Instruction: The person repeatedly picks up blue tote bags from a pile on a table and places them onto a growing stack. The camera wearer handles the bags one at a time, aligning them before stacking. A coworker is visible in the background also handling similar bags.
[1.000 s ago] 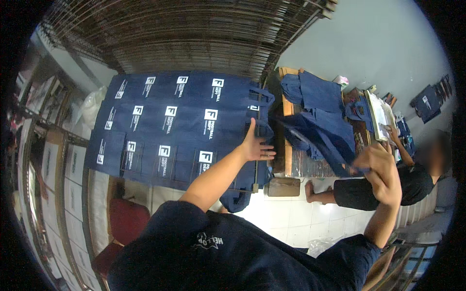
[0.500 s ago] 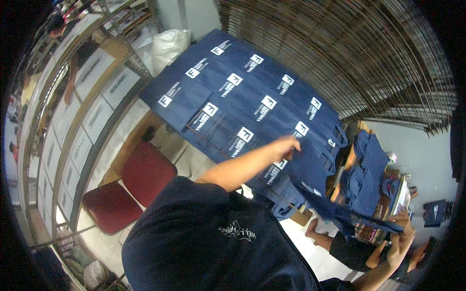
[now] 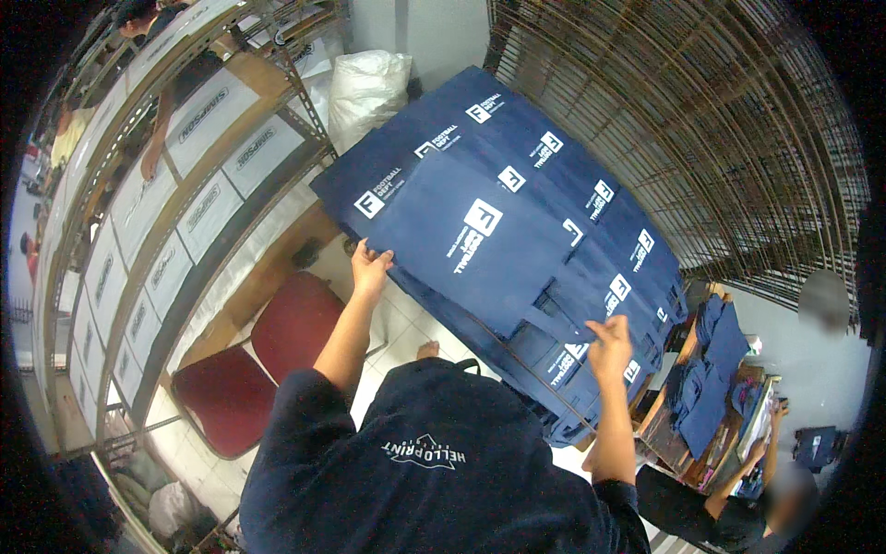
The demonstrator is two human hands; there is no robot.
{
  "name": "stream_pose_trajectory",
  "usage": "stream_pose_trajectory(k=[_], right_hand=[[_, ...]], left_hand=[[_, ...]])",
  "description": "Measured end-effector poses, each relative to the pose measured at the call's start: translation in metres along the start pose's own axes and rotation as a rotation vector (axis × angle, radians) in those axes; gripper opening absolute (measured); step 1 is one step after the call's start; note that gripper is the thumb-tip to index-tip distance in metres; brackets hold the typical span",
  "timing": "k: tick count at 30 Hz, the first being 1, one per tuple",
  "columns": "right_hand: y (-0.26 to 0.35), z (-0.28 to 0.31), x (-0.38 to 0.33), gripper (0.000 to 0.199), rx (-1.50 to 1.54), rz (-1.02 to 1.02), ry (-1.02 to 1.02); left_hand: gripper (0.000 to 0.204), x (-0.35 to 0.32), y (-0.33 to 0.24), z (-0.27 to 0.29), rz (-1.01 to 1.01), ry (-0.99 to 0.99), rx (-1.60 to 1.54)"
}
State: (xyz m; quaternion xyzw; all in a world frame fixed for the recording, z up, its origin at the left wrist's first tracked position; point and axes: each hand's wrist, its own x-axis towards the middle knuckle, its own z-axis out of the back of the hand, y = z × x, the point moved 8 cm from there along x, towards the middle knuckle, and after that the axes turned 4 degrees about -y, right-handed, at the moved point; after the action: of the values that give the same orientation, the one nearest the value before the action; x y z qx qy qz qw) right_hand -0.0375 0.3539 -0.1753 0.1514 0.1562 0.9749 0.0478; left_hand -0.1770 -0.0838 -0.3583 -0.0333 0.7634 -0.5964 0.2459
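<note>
A navy tote bag [image 3: 448,268] with a white print lies over rows of like printed bags [image 3: 637,217] on a large table. My left hand [image 3: 369,272] pinches its near left corner at the table edge. My right hand [image 3: 609,351] is closed near the bag's handle end, over the table's near right side. Its index finger points left, and dark straps [image 3: 554,300] lie beside the fingertips. The exact grip there is partly hidden, but the hand seems closed on the handles.
Folded navy bags [image 3: 697,388] are stacked on a wooden shelf at right, near a person [image 3: 720,503] sitting low. Red chairs [image 3: 295,323] and shelving with white boxes [image 3: 189,217] stand left. A wire rack [image 3: 683,111] rises behind the table; a white sack [image 3: 369,97] sits at the far corner.
The bag that hung from my right hand off to the right now lies spread on the table. My left hand moved left to its corner; my right hand came in over the table.
</note>
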Motion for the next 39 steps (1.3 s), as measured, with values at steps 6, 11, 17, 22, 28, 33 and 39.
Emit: stream_pose_trajectory(k=[6, 11, 17, 22, 28, 33, 39], right_hand=[[0.008, -0.099, -0.017, 0.034, -0.089, -0.016, 0.171], [0.011, -0.108, -0.029, 0.034, -0.048, -0.027, 0.155], [0.017, -0.097, -0.017, 0.036, -0.09, -0.05, 0.158], [0.012, -0.098, -0.008, 0.037, -0.123, -0.06, 0.125], [0.013, -0.099, -0.005, 0.037, -0.132, -0.066, 0.127], [0.009, -0.104, -0.008, 0.038, -0.126, -0.071, 0.161], [0.006, -0.111, -0.014, 0.039, -0.106, -0.107, 0.192]], left_hand=[[0.049, 0.045, 0.049, 0.037, -0.051, -0.187, 0.358], [0.053, 0.062, 0.052, 0.043, -0.125, -0.238, 0.415], [0.054, 0.065, 0.058, 0.045, -0.092, -0.234, 0.395], [0.055, 0.059, 0.053, 0.041, -0.039, -0.254, 0.339], [0.053, 0.059, 0.051, 0.044, -0.041, -0.26, 0.311], [0.053, 0.06, 0.051, 0.045, -0.016, -0.261, 0.282], [0.056, 0.061, 0.056, 0.047, -0.024, -0.261, 0.261]])
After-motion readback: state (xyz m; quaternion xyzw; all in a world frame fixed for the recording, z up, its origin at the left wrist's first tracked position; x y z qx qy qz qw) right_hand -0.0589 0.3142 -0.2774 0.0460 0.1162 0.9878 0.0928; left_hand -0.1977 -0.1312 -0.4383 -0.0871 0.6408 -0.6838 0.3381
